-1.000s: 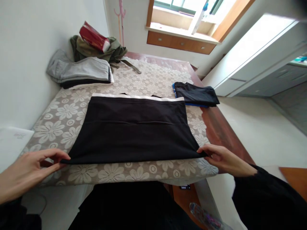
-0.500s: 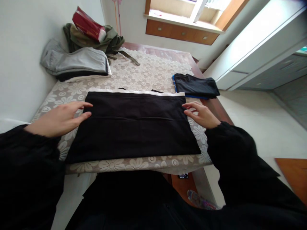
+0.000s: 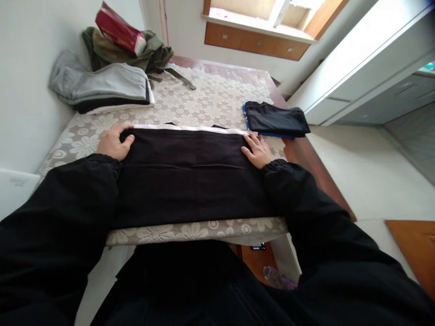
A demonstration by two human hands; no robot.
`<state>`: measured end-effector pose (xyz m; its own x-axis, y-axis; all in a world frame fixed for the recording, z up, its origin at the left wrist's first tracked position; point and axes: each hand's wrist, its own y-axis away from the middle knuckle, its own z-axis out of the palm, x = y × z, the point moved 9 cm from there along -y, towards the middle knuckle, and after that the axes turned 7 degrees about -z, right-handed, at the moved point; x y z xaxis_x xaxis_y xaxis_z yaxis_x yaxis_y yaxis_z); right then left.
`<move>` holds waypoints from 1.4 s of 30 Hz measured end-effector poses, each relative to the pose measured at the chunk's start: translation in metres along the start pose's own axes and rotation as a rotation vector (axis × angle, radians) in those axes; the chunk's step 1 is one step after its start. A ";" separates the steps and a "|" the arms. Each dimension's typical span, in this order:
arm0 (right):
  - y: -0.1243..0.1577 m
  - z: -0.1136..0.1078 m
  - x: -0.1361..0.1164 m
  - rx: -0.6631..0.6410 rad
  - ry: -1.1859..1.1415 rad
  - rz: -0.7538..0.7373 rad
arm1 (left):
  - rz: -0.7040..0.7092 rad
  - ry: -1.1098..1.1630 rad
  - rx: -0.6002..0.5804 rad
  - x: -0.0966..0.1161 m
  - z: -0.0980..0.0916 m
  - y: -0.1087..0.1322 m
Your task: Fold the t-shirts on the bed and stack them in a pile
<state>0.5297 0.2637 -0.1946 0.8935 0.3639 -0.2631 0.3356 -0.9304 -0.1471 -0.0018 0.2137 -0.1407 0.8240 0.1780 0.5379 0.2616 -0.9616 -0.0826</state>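
Note:
A black folded garment [image 3: 193, 181] with a white band along its far edge lies flat on the lace tablecloth [image 3: 204, 106]. At its far left corner rests my left hand [image 3: 115, 141], fingers apart, fingertips touching the white band. My right hand [image 3: 258, 151] lies on the far right corner with its fingers spread over the dark cloth. Neither hand grips the fabric. Both forearms, in black sleeves, cover the garment's side edges.
Folded grey, black and white clothes [image 3: 102, 86] are stacked at the far left beside a green bag [image 3: 152, 52] with a red package [image 3: 118, 29] on top. At the far right lies a folded dark and blue garment [image 3: 277, 120]. The wooden table edge [image 3: 316, 181] runs along the right.
Both hands have moved forward and inward, from hovering beside the garment's sides to lying on its far corners. The garment looks about the same; the view has shifted slightly.

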 end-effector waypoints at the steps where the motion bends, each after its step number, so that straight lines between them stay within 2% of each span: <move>1: -0.002 -0.004 -0.001 0.017 -0.034 -0.021 | -0.013 0.050 0.010 -0.003 -0.003 -0.002; 7: -0.007 -0.027 -0.001 0.192 -0.120 -0.028 | -0.008 0.435 0.003 -0.015 -0.009 -0.011; 9: -0.005 -0.031 -0.006 0.227 -0.080 -0.045 | -0.037 0.462 0.007 -0.018 -0.009 -0.012; 12: -0.002 -0.035 -0.015 0.259 -0.012 -0.079 | -0.082 0.360 -0.002 -0.019 -0.010 -0.010; 16: 0.001 -0.040 -0.013 0.274 0.022 -0.065 | 0.014 0.252 0.048 -0.008 -0.021 -0.007; 19: 0.003 -0.043 -0.005 0.343 -0.006 -0.058 | 0.044 0.254 0.093 -0.007 -0.023 -0.008; 21: 0.003 -0.039 0.001 0.369 -0.052 -0.053 | 0.044 0.223 0.112 -0.007 -0.020 -0.008; 25: -0.003 -0.024 0.009 0.320 -0.156 -0.039 | 0.108 0.028 0.051 0.000 -0.005 -0.007; 27: -0.003 -0.024 0.015 0.335 -0.205 -0.028 | 0.126 -0.013 0.047 0.002 -0.003 -0.005; 32: 0.012 -0.048 0.061 0.423 -0.230 0.160 | 0.129 -0.010 0.049 0.003 -0.002 -0.001; 35: 0.016 -0.072 0.076 0.467 -0.017 0.099 | 0.148 -0.067 0.007 0.004 0.005 0.000; 38: 0.002 -0.079 0.083 0.396 0.235 0.021 | 0.180 -0.131 -0.033 0.004 0.013 -0.001; 42: -0.026 -0.061 0.100 0.173 0.402 0.030 | 0.196 -0.189 -0.040 0.000 0.018 -0.004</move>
<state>0.6280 0.3219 -0.1590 0.9588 0.2588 0.1172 0.2829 -0.9071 -0.3117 0.0065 0.2214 -0.1553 0.9372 0.0198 0.3482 0.0708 -0.9884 -0.1343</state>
